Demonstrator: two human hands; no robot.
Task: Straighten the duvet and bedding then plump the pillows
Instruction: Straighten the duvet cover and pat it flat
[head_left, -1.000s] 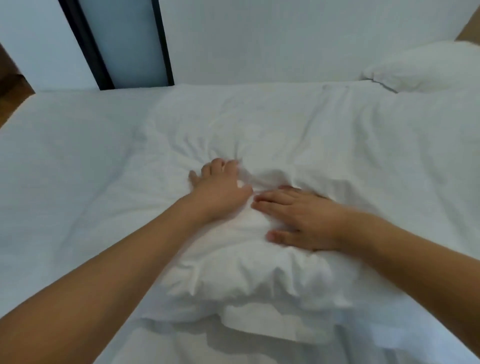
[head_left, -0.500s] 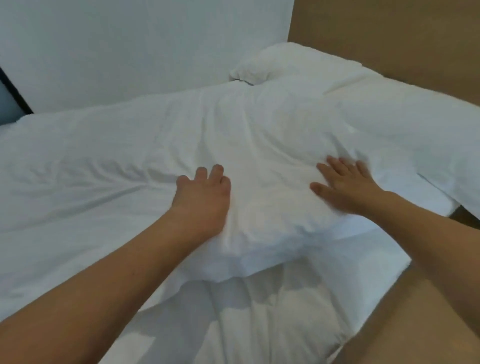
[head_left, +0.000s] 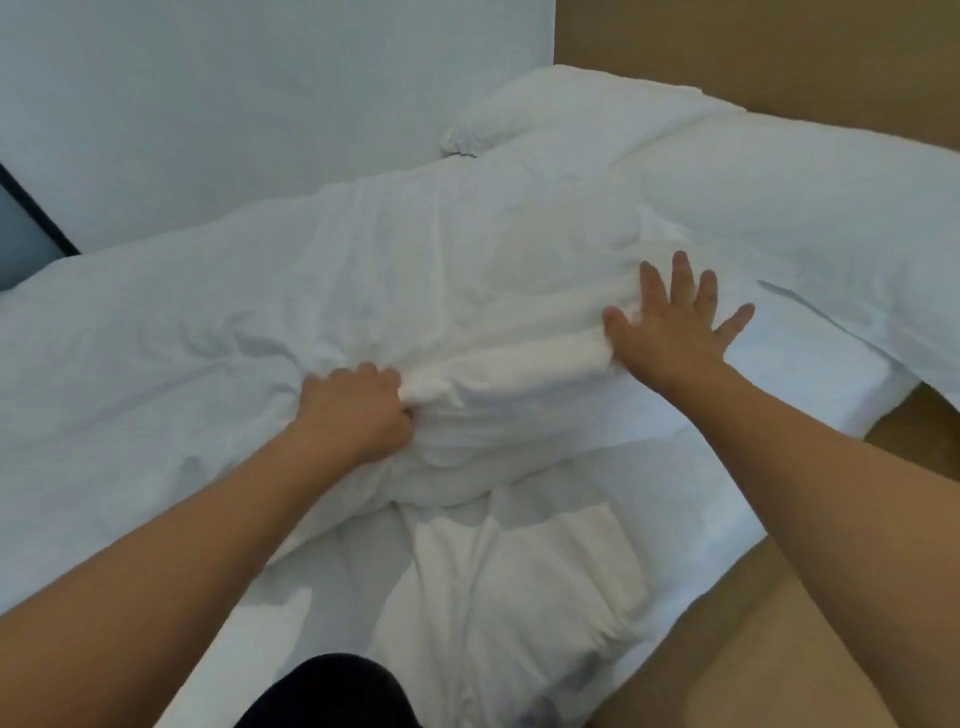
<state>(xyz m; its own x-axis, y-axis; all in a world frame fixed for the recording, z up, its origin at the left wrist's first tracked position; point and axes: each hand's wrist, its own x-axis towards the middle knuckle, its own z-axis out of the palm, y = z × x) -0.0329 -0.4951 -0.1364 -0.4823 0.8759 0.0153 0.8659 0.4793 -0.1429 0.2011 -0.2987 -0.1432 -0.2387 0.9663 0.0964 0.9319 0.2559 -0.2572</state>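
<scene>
Presently my left hand (head_left: 353, 410) is gripping a bunched fold of the white duvet (head_left: 441, 291) at centre frame, fingers curled into the cloth. My right hand (head_left: 670, 327) is lying flat on the same ridge, fingers spread and straight, well apart from the left. The duvet's long axis is running from the left edge toward the upper right, its near edge rumpled. Two pillows are lying against the brown headboard (head_left: 779, 52): far pillow (head_left: 571, 109) upper centre, near pillow (head_left: 805, 208) at right.

White-sheeted bed (head_left: 810, 364) carries a rumpled white fabric duvet (head_left: 415, 270), with 2 plump white pillows (head_left: 597, 109) beyond that duvet.
</scene>
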